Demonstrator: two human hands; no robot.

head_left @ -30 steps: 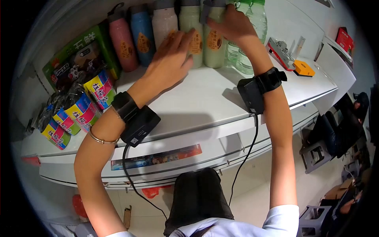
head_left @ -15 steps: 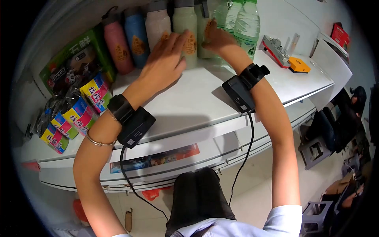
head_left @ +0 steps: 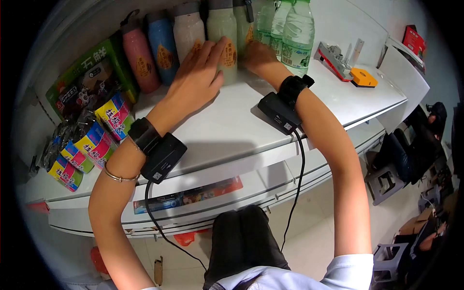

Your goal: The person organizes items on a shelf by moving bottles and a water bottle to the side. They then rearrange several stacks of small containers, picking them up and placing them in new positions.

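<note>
A row of bottles stands at the back of the white shelf: a pink bottle (head_left: 139,55), a blue bottle (head_left: 162,41), a cream bottle (head_left: 189,30), a pale green bottle (head_left: 222,24) and a darker green bottle (head_left: 243,26) with a strap. My left hand (head_left: 199,75) has its fingers stretched out over the lower fronts of the cream and pale green bottles, holding neither. Low on the darker green bottle, my right hand (head_left: 262,59) has curled fingers around its side; the fingertips are partly hidden. Clear water bottles (head_left: 297,41) stand beside that hand.
Rolls of garbage bags (head_left: 113,116) and a green box (head_left: 82,79) occupy the left side. To the right lie a red-and-grey stapler-like tool (head_left: 333,63) and a yellow-orange block (head_left: 363,77). A flat package (head_left: 188,195) lies on the lower shelf. Stools (head_left: 384,186) stand on the floor.
My right hand has slid down the darker green bottle toward its base, and its fingers look more curled. My left hand stays by the cream and pale green bottles. The view has shifted slightly.
</note>
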